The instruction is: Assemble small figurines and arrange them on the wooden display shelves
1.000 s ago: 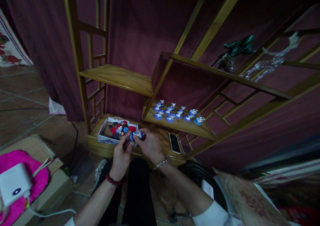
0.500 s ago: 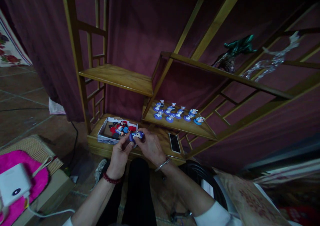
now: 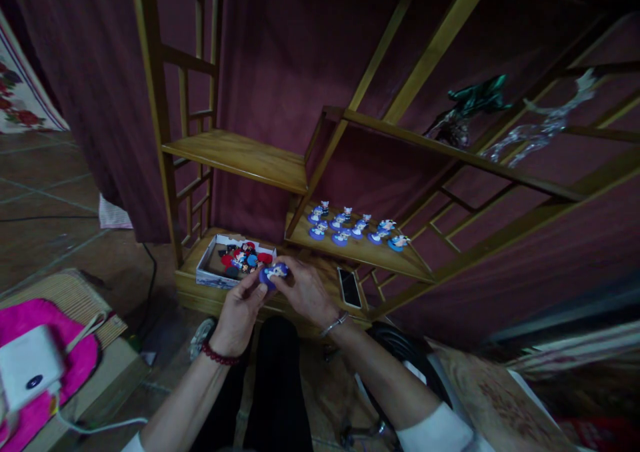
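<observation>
turned slightly since a second ago, the figure (image 3: 275, 273) now shows you more of its round purple base, while both your wrists have shifted a little. it sits up between your two hands, tilted with its head toward the right, just beyond your fingertips and near the right end of the box. your left hand (image 3: 241, 312) has thumb and fingers closed on the base; your right hand (image 3: 307, 293) pinches it from the other side, near the head. the exact contact of the far fingers is hidden from you. you wear red beads (image 3: 220, 356) on the left wrist and a bangle (image 3: 335, 323) on the right.

just beside the figure, the box (image 3: 212, 281) stands open on the ledge (image 3: 323, 265), with red, blue and black pieces (image 3: 243, 259) jumbled inside. to the right on the same ledge lies a phone (image 3: 349, 287), dark side up. above it, the shelf (image 3: 406, 260) carries rows of figures (image 3: 359, 228) on purple and blue bases. higher up at your right are a green ornament (image 3: 481, 97) and a clear one. well off to your left, a white device (image 3: 31, 365) rests on a pink cloth (image 3: 86, 352).
</observation>
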A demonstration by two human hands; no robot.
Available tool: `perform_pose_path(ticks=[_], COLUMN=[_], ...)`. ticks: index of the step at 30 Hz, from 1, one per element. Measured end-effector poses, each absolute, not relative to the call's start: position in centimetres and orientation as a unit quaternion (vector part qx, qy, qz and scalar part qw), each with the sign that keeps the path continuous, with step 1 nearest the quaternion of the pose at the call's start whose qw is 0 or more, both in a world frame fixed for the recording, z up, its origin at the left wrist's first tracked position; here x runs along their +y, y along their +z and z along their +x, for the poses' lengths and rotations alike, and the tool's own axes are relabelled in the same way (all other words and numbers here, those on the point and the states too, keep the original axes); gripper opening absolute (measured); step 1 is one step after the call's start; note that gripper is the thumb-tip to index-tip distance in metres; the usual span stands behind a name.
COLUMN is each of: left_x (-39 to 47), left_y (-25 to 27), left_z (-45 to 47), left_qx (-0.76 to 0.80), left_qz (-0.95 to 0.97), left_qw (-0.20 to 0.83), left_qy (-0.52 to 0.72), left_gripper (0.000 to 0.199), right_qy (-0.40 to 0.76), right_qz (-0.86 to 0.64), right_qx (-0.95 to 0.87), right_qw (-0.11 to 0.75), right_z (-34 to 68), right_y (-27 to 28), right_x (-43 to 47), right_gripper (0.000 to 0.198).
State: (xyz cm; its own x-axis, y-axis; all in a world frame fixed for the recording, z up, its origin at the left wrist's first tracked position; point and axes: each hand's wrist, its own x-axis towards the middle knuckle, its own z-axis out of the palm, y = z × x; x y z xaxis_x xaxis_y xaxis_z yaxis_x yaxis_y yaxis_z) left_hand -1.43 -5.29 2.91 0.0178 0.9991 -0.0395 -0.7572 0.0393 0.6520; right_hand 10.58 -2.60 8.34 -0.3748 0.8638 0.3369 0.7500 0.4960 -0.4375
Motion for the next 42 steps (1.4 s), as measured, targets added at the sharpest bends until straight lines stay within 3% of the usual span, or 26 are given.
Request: perform_pose_path(ticks=[16,32,42], left_x=[-5.7,-5.9,-5.6], left_y=[2.6,2.7,2.3], left_z=[-1.8,-1.7,-1.3], left_qx=[0.224,0.189,0.186], left_qz=[0.237,0.236,0.232], left_qw=[0.703,0.745,0.743], left_qy=[0.633,0.594,0.600], left_gripper=[0.029,0.028,0.027], right_qy=[0.133,0.114,0.134], right_qz=[-0.406,-0.328,-0.322], right_qx=[-0.868,-0.920,-0.915], right_qw=[0.255,0.180,0.200], right_z=[11.2,12.4,13.0], right_y=[9.9,11.0,10.7], right_x=[-2.8,-2.4,-2.2], right_gripper=[0.019,0.019,0.020])
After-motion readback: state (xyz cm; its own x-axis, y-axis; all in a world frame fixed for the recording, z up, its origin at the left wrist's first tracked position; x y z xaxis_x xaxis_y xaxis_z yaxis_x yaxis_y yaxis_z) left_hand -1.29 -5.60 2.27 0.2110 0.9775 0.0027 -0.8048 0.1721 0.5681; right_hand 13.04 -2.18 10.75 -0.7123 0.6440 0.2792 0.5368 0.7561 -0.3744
